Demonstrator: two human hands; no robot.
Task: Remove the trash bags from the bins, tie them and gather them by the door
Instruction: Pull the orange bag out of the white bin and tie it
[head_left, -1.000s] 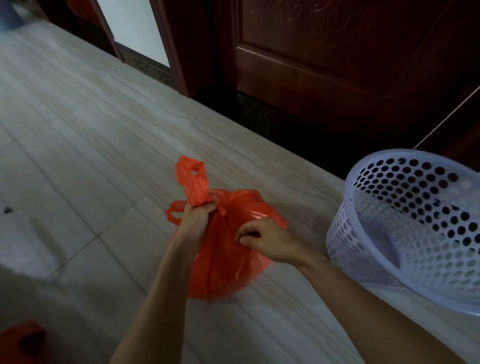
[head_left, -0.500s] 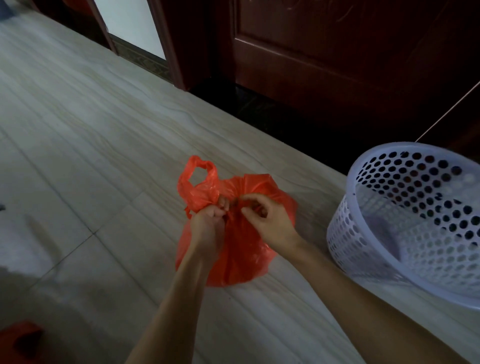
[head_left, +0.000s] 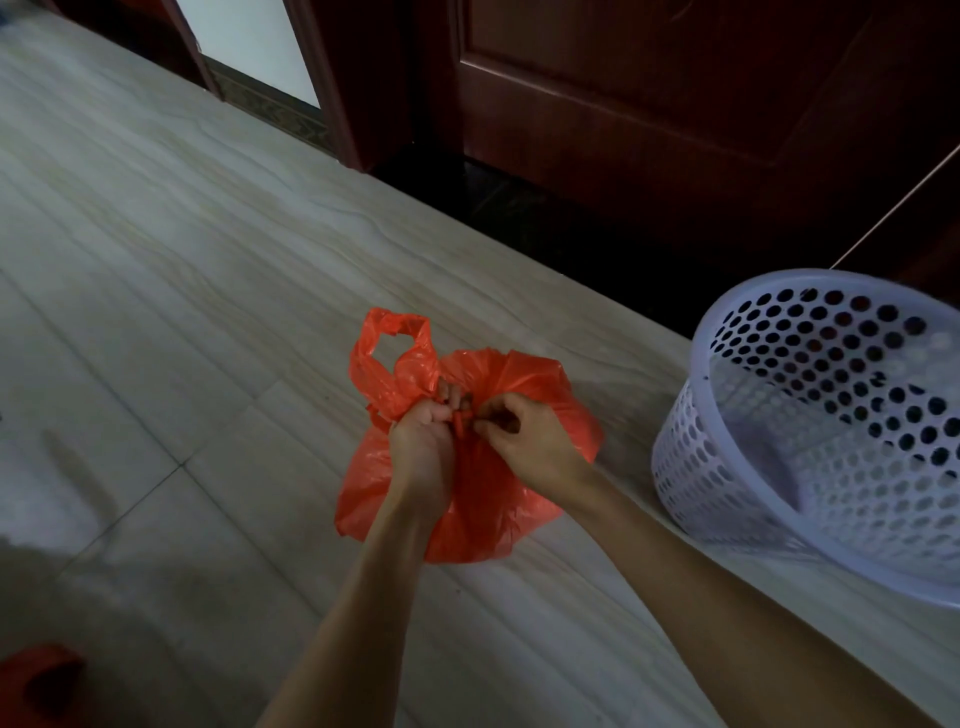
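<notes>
A full red trash bag (head_left: 524, 395) sits on the pale tiled floor in the middle of the view. My left hand (head_left: 423, 447) grips its gathered neck, and one looped handle (head_left: 395, 358) sticks up behind the fist. My right hand (head_left: 524, 441) pinches a twisted strand of the bag at the neck, right beside the left fist. A white perforated plastic bin (head_left: 810, 431) lies tilted on the floor to the right, with no bag in it.
A dark wooden door (head_left: 649, 104) stands closed behind the bag, with a dark threshold strip below it. A doorway (head_left: 249, 47) opens at the top left. Something red (head_left: 36, 675) shows at the bottom left corner.
My right hand has come up from the side of the bag to the neck and now pinches a strand beside my left fist. The upright handle has sagged into a loop.
</notes>
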